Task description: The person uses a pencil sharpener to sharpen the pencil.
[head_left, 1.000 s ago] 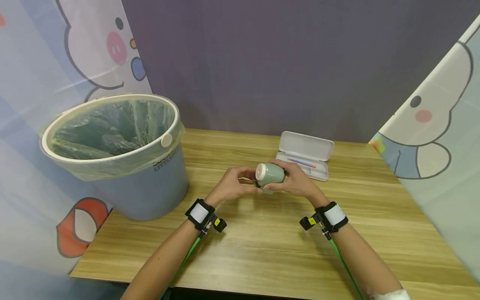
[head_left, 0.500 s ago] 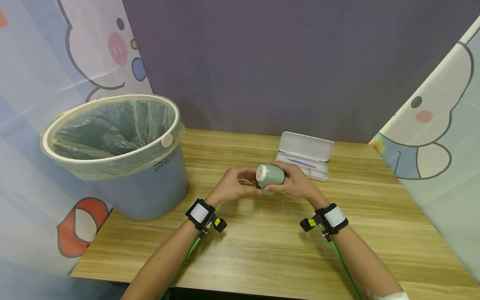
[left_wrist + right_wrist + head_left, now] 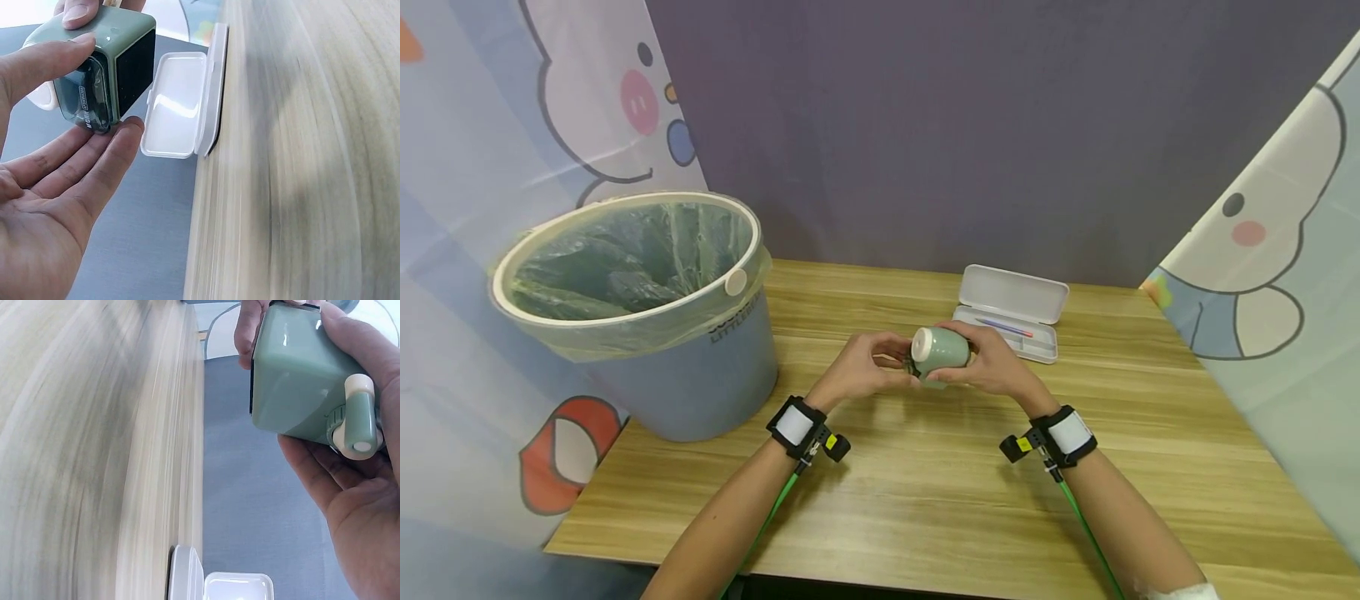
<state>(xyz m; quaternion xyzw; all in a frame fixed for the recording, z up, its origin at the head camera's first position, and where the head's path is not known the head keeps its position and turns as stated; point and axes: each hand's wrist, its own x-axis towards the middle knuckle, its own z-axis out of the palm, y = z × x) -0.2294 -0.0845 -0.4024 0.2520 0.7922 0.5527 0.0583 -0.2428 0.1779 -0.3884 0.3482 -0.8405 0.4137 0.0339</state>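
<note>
A green pencil sharpener (image 3: 947, 349) is held above the table, tipped on its side, with its white round end towards the left. My right hand (image 3: 996, 362) grips its body, thumb on one side and fingers on the other. The right wrist view shows the crank handle (image 3: 360, 419) beside that palm. My left hand (image 3: 861, 367) pinches the end with the clear shavings drawer (image 3: 84, 97), thumb at one edge and fingertips at the opposite one. A dark panel (image 3: 135, 69) covers one face of the sharpener. The drawer's contents are hard to make out.
Behind the right hand lies an open white pencil case (image 3: 1011, 292) with a pen (image 3: 1004, 326) in it. A large blue bin (image 3: 700, 383) lined with a clear bag stands at the left. A grey wall (image 3: 925, 142) closes off the wooden table (image 3: 925, 500) behind.
The left hand has shifted slightly to the left. The right hand and the pencil sharpener stay almost in the same place.
</note>
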